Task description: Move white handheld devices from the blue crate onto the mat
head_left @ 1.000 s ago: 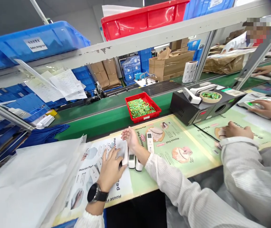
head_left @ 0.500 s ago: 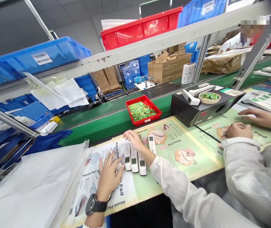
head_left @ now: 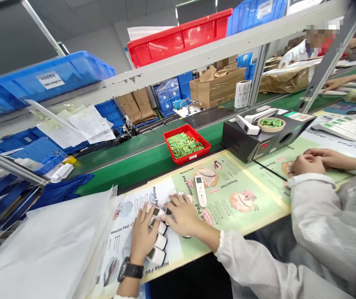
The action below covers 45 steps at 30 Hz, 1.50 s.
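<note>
My left hand (head_left: 143, 236), with a black watch on the wrist, lies over several white handheld devices (head_left: 157, 255) with small dark screens. Its fingers are spread, and it partly covers them. Beside it, my right hand (head_left: 184, 214) rests with fingers stretched across more of these white devices, whose far ends show past the fingertips. Under both palms the devices are largely hidden. To the right of my right hand, apart from the rest, lies one white device (head_left: 200, 191) with its screen at the far end. All lie on printed mouse-pad sheets (head_left: 218, 216).
A red tray (head_left: 186, 145) of green batteries stands at the green conveyor. On the right, a black box (head_left: 243, 139) carries white devices and a small bowl (head_left: 271, 123). A co-worker's hands (head_left: 317, 160) are at the right. White sheeting (head_left: 56, 241) covers the left; a shelf of bins runs overhead.
My right hand has drawn back toward me, onto the devices. The devices near my left hand now lie fanned out, more of them under it. The co-worker's hands have come together.
</note>
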Tool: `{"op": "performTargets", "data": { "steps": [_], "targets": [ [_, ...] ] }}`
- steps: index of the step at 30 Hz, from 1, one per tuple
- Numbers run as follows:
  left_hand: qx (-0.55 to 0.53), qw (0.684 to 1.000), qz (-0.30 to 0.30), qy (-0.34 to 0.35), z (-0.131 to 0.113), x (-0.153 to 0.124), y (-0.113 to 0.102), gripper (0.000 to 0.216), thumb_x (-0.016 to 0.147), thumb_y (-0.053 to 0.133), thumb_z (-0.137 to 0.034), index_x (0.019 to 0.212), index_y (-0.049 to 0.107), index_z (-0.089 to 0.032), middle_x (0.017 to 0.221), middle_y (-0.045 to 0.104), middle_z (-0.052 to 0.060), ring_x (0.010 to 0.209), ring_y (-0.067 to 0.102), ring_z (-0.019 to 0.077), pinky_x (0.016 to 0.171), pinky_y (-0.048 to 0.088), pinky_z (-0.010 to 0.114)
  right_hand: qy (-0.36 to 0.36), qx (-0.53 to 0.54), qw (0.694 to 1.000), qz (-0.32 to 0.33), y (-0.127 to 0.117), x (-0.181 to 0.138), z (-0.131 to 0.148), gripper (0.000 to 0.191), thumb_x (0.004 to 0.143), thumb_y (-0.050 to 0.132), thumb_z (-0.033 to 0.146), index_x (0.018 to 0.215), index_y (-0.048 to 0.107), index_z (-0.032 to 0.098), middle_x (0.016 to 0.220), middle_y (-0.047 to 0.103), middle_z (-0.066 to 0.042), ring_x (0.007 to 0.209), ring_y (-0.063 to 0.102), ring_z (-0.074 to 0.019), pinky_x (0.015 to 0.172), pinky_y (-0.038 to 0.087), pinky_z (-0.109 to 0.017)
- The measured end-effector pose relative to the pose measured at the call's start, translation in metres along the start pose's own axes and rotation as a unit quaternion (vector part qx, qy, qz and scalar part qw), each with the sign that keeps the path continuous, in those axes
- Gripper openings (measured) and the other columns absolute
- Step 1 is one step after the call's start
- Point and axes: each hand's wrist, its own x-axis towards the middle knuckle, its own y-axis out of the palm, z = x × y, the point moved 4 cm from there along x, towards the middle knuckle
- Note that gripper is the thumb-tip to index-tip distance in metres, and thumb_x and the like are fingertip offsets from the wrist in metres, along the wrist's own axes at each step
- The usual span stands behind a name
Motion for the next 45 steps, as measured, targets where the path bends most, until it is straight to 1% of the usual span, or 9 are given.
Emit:
{"op": "performTargets", "data": {
  "steps": [3, 6, 11, 16, 23, 28, 32, 40, 45],
  "targets": [
    [0.016, 1.000, -0.017, -0.018, 0.001, -0.006, -0.005, 0.058, 0.104, 0.030, -0.052, 0.159, 0.034, -0.034, 0.172, 0.016, 0.008, 0.158, 0.014, 0.0364, 0.125, 0.022, 0.067, -0.006, 0.001, 1.000, -0.002, -0.012, -0.001, 0.001, 0.063, 0.102, 0.039, 0.061, 0.149, 0.053, 0.022, 0.166, 0.031, -0.015, 0.155, 0.023, -0.0337, 0.126, 0.012, -0.055],
    [0.046, 0.990, 0.036, 0.126, 0.003, -0.005, -0.019, 0.060, 0.104, 0.032, -0.054, 0.161, 0.024, -0.038, 0.173, 0.008, 0.003, 0.159, 0.005, 0.0341, 0.126, 0.016, 0.067, -0.116, -0.002, 0.992, 0.055, -0.023, 0.002, -0.003, 0.071, 0.100, 0.042, 0.068, 0.160, 0.037, 0.030, 0.171, 0.009, -0.009, 0.159, 0.006, -0.0316, 0.127, 0.000, -0.057],
    [0.097, 0.954, 0.099, 0.267, 0.005, -0.007, -0.021, 0.085, 0.093, 0.053, -0.066, 0.163, 0.016, -0.034, 0.173, 0.008, 0.006, 0.159, 0.011, 0.0367, 0.126, 0.023, 0.064, -0.137, -0.006, 0.980, 0.142, -0.014, 0.002, -0.018, 0.071, 0.099, 0.043, 0.068, 0.159, 0.036, 0.032, 0.169, 0.020, -0.009, 0.158, 0.013, -0.0275, 0.127, 0.001, -0.056],
    [0.079, 0.981, 0.038, 0.176, -0.003, -0.011, -0.005, 0.068, 0.099, 0.046, -0.056, 0.161, 0.025, -0.038, 0.172, 0.017, 0.001, 0.158, 0.018, 0.0311, 0.127, 0.025, 0.059, -0.045, -0.019, 0.996, 0.076, 0.003, 0.003, -0.015, 0.062, 0.101, 0.041, 0.060, 0.155, 0.045, 0.031, 0.168, 0.027, -0.009, 0.157, 0.018, -0.0280, 0.127, 0.003, -0.059],
    [0.057, 0.991, -0.050, -0.113, 0.005, -0.005, -0.010, 0.067, 0.101, 0.029, -0.060, 0.162, 0.029, -0.030, 0.172, 0.016, 0.013, 0.158, 0.014, 0.0383, 0.125, 0.019, 0.065, 0.067, -0.026, 0.997, 0.028, 0.003, 0.024, -0.008, 0.073, 0.102, 0.030, 0.067, 0.160, 0.036, 0.024, 0.170, 0.016, -0.014, 0.159, 0.009, -0.0323, 0.126, 0.001, -0.061],
    [0.081, 0.990, 0.038, 0.109, 0.021, 0.001, -0.026, 0.086, 0.089, 0.049, -0.074, 0.162, 0.022, -0.037, 0.173, 0.005, 0.009, 0.158, 0.003, 0.0435, 0.121, 0.008, 0.076, -0.135, -0.023, 0.981, 0.141, -0.021, 0.025, -0.019, 0.087, 0.091, 0.047, 0.080, 0.163, 0.023, 0.036, 0.171, 0.002, -0.007, 0.158, 0.000, -0.0343, 0.124, -0.007, -0.062],
    [0.112, 0.975, 0.060, 0.184, 0.029, -0.002, -0.027, 0.107, 0.074, 0.064, -0.081, 0.162, 0.020, -0.038, 0.173, 0.011, 0.010, 0.157, 0.008, 0.0467, 0.119, 0.012, 0.078, -0.134, -0.031, 0.979, 0.148, -0.016, 0.023, -0.030, 0.086, 0.092, 0.045, 0.079, 0.163, 0.023, 0.037, 0.171, 0.008, -0.007, 0.159, 0.006, -0.0336, 0.125, -0.004, -0.062],
    [0.089, 0.992, -0.048, 0.072, -0.004, -0.008, -0.009, 0.056, 0.101, 0.041, -0.054, 0.156, 0.037, -0.044, 0.174, 0.004, 0.004, 0.159, 0.009, 0.0408, 0.120, 0.016, 0.075, 0.114, -0.078, 0.990, -0.009, 0.018, 0.044, -0.016, 0.080, 0.101, 0.030, 0.070, 0.165, 0.018, 0.025, 0.171, 0.006, -0.015, 0.158, 0.001, -0.0387, 0.122, -0.005, -0.068],
    [0.076, 0.995, -0.053, -0.048, 0.001, 0.005, -0.016, 0.058, 0.100, 0.037, -0.060, 0.156, 0.038, -0.044, 0.174, 0.009, 0.009, 0.156, 0.013, 0.0478, 0.116, 0.019, 0.079, 0.006, -0.097, 0.995, 0.013, 0.006, 0.055, -0.023, 0.074, 0.102, 0.026, 0.068, 0.165, 0.019, 0.029, 0.172, 0.000, -0.009, 0.159, -0.002, -0.0337, 0.123, -0.011, -0.063]
  ]
}}
